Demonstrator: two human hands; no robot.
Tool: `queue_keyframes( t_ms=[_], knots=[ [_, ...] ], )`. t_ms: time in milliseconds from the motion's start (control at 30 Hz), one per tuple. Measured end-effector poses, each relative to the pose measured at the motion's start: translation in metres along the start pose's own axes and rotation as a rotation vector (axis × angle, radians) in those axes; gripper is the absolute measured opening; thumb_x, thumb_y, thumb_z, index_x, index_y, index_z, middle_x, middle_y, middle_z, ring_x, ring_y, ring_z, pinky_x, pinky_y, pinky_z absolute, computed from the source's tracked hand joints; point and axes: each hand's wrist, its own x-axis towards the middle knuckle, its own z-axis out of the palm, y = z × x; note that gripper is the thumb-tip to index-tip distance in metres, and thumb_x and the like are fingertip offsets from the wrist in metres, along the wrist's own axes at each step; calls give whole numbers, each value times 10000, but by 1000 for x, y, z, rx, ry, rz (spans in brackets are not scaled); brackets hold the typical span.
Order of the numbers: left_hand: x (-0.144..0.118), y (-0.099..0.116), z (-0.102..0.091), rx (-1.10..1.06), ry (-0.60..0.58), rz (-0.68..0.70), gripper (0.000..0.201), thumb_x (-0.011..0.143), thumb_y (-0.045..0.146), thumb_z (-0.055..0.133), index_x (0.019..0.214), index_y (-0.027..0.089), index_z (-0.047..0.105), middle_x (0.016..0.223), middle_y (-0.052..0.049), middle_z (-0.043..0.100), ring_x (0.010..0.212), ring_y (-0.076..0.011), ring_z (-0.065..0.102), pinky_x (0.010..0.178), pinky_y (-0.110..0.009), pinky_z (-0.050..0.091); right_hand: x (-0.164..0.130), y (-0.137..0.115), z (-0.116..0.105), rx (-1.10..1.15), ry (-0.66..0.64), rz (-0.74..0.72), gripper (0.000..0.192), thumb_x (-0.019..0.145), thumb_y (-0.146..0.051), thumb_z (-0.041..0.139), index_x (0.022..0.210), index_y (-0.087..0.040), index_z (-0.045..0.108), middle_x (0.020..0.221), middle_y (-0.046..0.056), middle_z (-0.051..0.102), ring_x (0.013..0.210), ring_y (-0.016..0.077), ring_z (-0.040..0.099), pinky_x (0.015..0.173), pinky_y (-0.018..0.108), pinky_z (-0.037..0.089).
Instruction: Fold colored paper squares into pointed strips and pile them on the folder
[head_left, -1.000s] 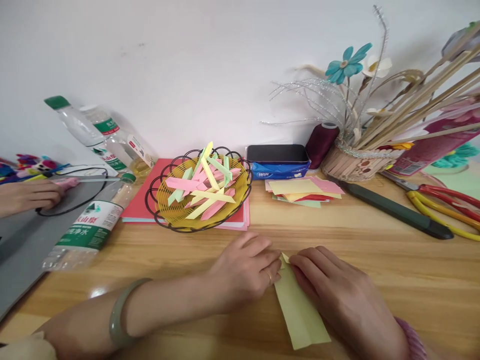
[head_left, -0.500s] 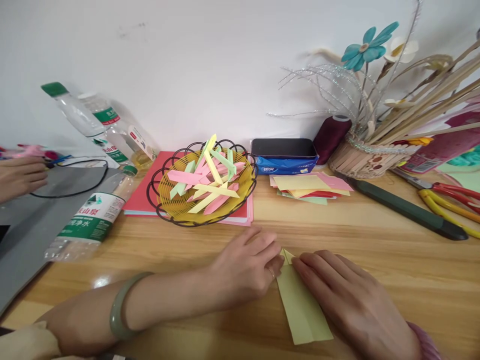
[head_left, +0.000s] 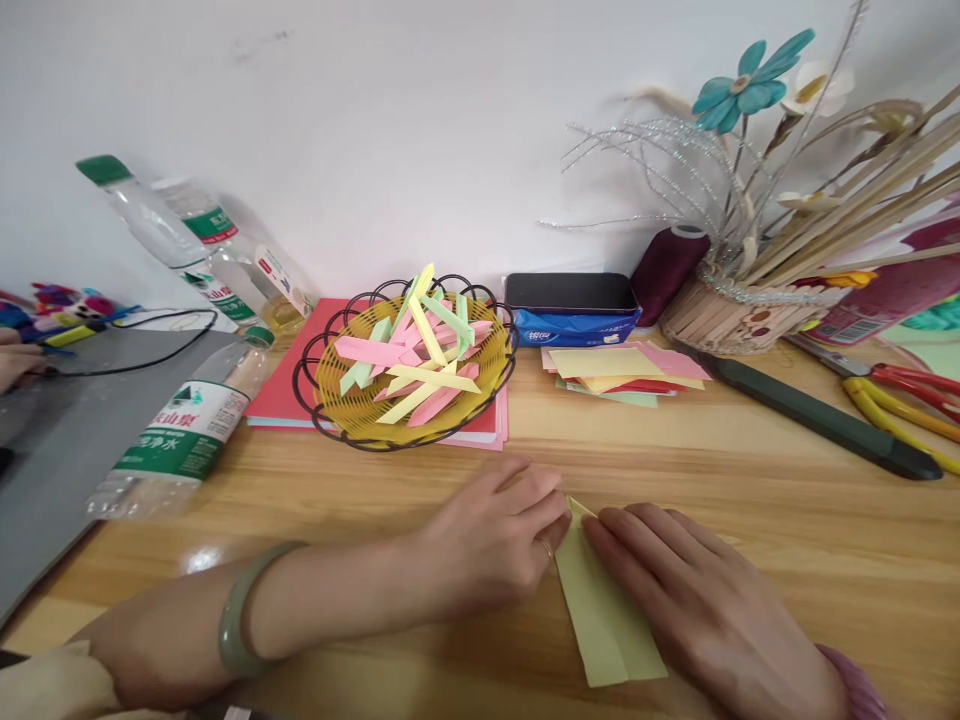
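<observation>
A pale yellow sheet of paper (head_left: pixel 606 615) with a lengthwise crease lies on the wooden table in front of me. My left hand (head_left: pixel 506 530), a ring on one finger and a green bangle at the wrist, is closed with its fingertips on the paper's upper left corner. From the other side, my right hand (head_left: pixel 701 600) presses the upper right edge, fingers bent and close together, the thumb hidden. Between the two hands the paper's top end narrows to a small folded point. Beyond them stands a yellow wicker basket (head_left: pixel 330 400) holding pink, green and yellow folded paper strips.
Small coloured paper sheets (head_left: pixel 607 365) are stacked behind my right hand. A phone (head_left: pixel 570 292) rests on a blue pack, near a dark green cutter (head_left: pixel 825 415) and scissors (head_left: pixel 900 400). Plastic bottles (head_left: pixel 187 430) stand or lie at left, where another person's hand (head_left: pixel 16 360) shows.
The small flap at the paper's top end has shifted under my fingertips; its triangle shows less. My hands have barely moved. The other person's hand has drawn back leftward.
</observation>
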Motion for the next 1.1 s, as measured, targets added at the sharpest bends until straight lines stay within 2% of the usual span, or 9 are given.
queue_keyframes(
  t_ms=[133,400,500,633,767,867,1033,1100],
  knots=[
    [-1,-1,1,-21,-4,-7,200,897,117,452,776,93,610,799,-39,574,930,-168,478,920,-348,397,-1,0,0,14,-19,21,373,924,-121,216,931,-113,589,835,112,585,769,211,534,637,348,457],
    [0,0,1,-33,83,31,163,885,122,489,760,113,593,768,-23,581,867,-152,512,846,-324,424,-1,0,0,51,-28,30,399,914,-120,212,896,-129,610,826,117,601,761,203,536,632,357,482],
    [0,1,1,-40,56,28,179,891,122,479,745,113,582,767,-21,574,855,-154,514,824,-322,427,-1,3,-3,118,-74,55,397,924,-144,209,876,-123,603,822,111,593,741,199,529,620,356,480],
    [1,3,-1,-21,-13,-13,179,914,158,441,798,125,573,818,-34,557,831,-152,510,778,-307,433,5,7,-10,221,-149,117,339,931,-180,263,942,-140,599,820,85,579,717,175,516,608,324,466],
    [-1,4,-1,-4,-72,-44,181,918,200,434,795,147,556,768,-23,504,787,-156,494,712,-297,433,13,10,-10,278,-242,158,264,917,-168,325,996,-159,576,793,53,548,710,172,503,609,315,448],
    [-1,4,0,-1,-73,-31,153,907,195,457,802,151,559,779,-23,503,828,-165,494,745,-302,434,14,14,-6,293,-291,188,236,889,-127,360,1017,-164,556,818,48,536,729,174,509,624,318,450],
    [-1,4,0,21,-48,-43,139,899,201,481,804,152,569,846,-38,552,887,-178,509,790,-319,441,9,19,-5,342,-227,220,373,857,-74,332,1199,-151,459,894,58,550,799,154,548,682,287,478],
    [-1,3,-2,23,-44,-10,142,902,188,470,835,146,588,908,-51,583,925,-187,518,835,-342,439,8,19,-9,346,-210,196,367,856,-78,336,1181,-161,485,901,58,558,798,148,554,678,276,482]
  ],
)
